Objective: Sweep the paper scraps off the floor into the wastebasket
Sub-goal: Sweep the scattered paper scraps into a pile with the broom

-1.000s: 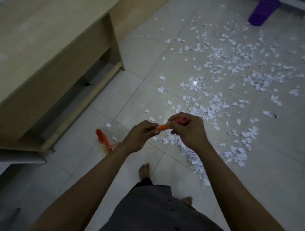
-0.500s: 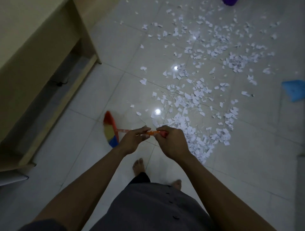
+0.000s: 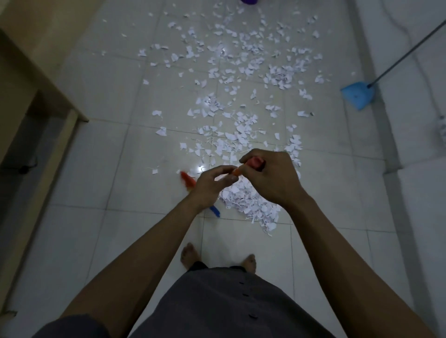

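A thin orange broom handle [image 3: 237, 171] is clenched by the right hand [image 3: 271, 179] and pinched by the left hand [image 3: 210, 186]; jagged white paper scraps [image 3: 251, 203] are heaped beneath on glossy tiles [image 3: 108, 149]

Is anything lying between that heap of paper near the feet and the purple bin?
Nothing solid: only more scattered scraps cover the tiles between the heap and the wastebasket. The blue dustpan sits off to the right.

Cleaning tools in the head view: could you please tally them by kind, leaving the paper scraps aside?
Broom: 1
Blue dustpan: 1
Purple wastebasket, cut off by the top edge: 1
Total: 3
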